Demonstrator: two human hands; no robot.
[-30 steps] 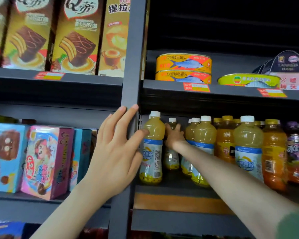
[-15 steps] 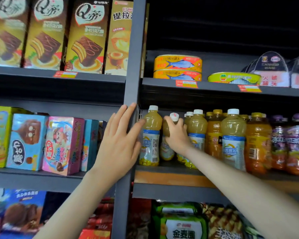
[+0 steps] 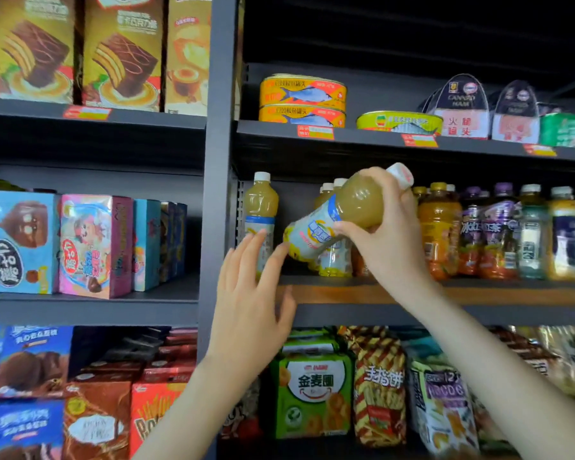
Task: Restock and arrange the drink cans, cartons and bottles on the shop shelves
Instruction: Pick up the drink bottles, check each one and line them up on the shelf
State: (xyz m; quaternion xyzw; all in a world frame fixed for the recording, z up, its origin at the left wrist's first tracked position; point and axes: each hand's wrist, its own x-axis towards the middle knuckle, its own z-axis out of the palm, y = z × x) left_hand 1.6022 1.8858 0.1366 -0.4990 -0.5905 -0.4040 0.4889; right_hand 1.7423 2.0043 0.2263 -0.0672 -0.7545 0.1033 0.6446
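Since half a second ago the juice bottle (image 3: 326,224) has come off the drinks shelf (image 3: 495,293). It stood upright there among its neighbours, and now it is held in the air in front of that shelf, just right of the grey upright post (image 3: 218,194). It is tilted, with its white cap up and away from the post and its base down towards it. Cloudy pale-yellow juice fills it, and a white and blue label wraps its lower half above a yellow band. The right hand (image 3: 392,240) grips its upper body, thumb under the label edge and fingers curled over the shoulder. The left hand (image 3: 249,313), flat on the post before, is now raised just right of it, fingers straight and spread, holding nothing. Its forefinger tip is at the bottle's base; I cannot tell whether it touches. On the drinks shelf a matching bottle (image 3: 261,207) stands upright right beside the post, with orange bottles (image 3: 439,227) and purple-capped bottles (image 3: 502,227) further right. One shelf up, right of the post, two fish tins (image 3: 302,94) sit stacked. Left of the post stand cake boxes (image 3: 120,54) above and snack boxes (image 3: 90,244) level with the drinks. Snack bags (image 3: 312,386) fill the shelf below, right of the post.
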